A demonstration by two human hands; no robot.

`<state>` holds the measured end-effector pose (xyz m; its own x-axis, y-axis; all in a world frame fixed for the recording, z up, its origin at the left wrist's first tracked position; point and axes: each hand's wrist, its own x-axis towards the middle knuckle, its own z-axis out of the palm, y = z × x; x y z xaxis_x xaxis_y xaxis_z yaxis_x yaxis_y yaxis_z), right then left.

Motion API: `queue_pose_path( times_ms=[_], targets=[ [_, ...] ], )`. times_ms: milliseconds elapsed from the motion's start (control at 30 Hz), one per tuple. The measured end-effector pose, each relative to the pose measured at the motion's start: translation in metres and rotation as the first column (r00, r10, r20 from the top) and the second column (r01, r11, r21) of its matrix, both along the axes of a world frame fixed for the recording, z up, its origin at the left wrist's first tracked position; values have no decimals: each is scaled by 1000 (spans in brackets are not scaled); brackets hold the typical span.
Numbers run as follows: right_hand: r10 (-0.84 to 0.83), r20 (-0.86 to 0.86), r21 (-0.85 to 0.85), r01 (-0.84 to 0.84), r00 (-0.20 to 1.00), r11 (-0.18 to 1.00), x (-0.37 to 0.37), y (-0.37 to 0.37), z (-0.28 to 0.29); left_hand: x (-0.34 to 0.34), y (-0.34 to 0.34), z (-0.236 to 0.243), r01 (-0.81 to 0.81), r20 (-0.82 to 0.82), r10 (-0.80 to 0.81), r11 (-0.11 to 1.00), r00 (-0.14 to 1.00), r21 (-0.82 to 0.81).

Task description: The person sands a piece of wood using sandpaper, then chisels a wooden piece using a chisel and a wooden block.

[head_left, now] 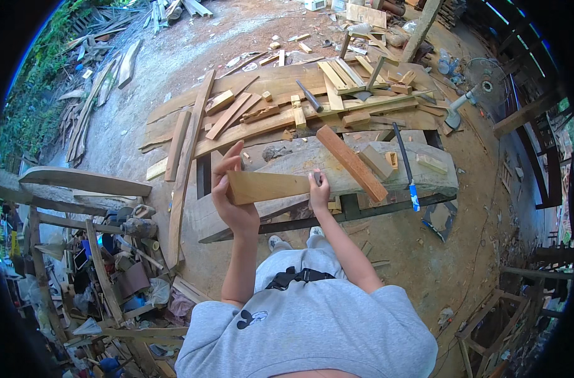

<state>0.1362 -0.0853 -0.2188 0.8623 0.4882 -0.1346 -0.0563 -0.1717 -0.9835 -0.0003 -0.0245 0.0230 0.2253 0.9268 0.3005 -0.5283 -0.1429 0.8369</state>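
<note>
I've got the tapered board (268, 188) raised over the counter (435, 183), left fingers (227, 165) cradling its wide end, right fingers (315, 186) clasping its narrow end. Picking up looks done; laying down isn't.

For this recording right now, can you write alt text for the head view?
A pale wooden board is held up at its two ends, the wider in the person's left hand, the narrower in the right hand. Below is a rough wooden bench bearing a reddish wooden bar; scattered wood pieces lie beyond.
</note>
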Motion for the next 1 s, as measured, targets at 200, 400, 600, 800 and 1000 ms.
queue_pose_path(
  times_ms=[200, 400, 600, 800, 1000],
  targets=[
    [1, 60, -124, 7, 998, 992, 12, -6, 4, 5, -7, 3, -85, 6, 85, 996, 996, -12],
    [157, 136, -302, -110, 978, 947, 27, -7, 0, 8, -9, 6, -125, -144, 135, 989, 980, 77],
    [286, -192, -276, -332, 939, 902, 12, 11, 8, 15, -5, 7, -118, -104, 137, 978, 985, 170],
    [529, -224, 360, -435, 819, 825, -13, 17, 95, 25, -1, 5, -134, -71, 150, 972, 986, 194],
    [411, -374, 26, -434, 831, 901, -4, 17, 78, 22, -2, 4, -183, -27, 190, 970, 981, 157]
  ],
)
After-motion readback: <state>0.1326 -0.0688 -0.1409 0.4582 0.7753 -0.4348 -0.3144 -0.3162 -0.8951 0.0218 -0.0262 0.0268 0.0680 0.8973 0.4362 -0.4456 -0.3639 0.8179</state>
